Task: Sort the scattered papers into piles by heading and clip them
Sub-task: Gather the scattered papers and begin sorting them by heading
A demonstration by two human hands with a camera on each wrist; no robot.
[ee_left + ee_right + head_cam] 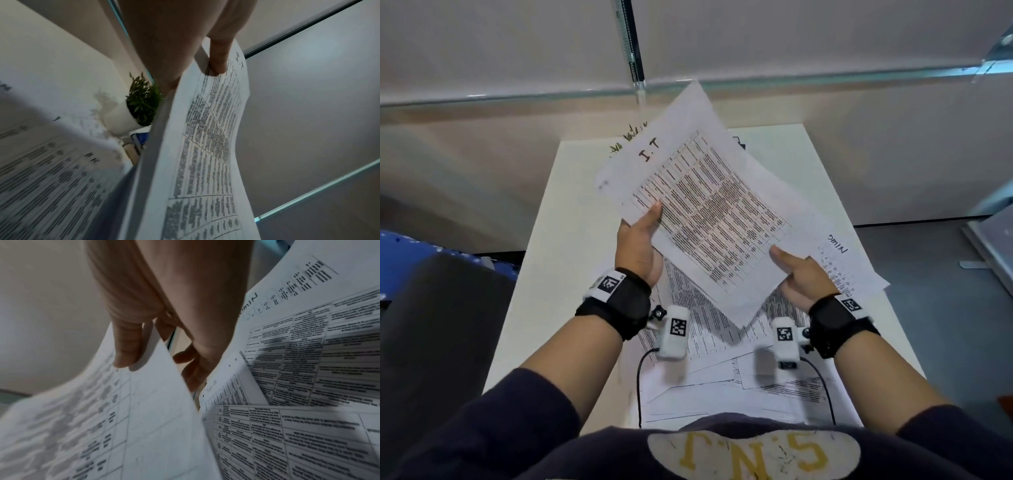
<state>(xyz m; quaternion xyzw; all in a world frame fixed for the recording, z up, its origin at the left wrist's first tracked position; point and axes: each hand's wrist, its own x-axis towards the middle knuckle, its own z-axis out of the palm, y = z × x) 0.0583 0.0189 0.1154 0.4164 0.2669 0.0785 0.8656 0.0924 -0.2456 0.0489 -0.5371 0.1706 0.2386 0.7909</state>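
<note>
Both hands hold up a sheaf of papers (pixel 709 219) headed "I.T", printed with a dense table, tilted above the desk. My left hand (pixel 640 236) grips its left edge, thumb on top (pixel 219 53), the sheets (pixel 203 146) curving past it. My right hand (pixel 799 270) holds the lower right edge, thumb on the page (pixel 127 347) and fingers under the sheets (pixel 144 418). More printed papers (pixel 722 363) lie scattered on the desk beneath, one with a handwritten heading (pixel 837 245) at the right. No clip shows.
The white desk (pixel 544 260) ends at a wall behind. A small potted plant (pixel 141 100) in a white pot stands at the desk's far edge, mostly hidden by the sheaf. A dark chair (pixel 441 325) is at the left, grey floor at the right.
</note>
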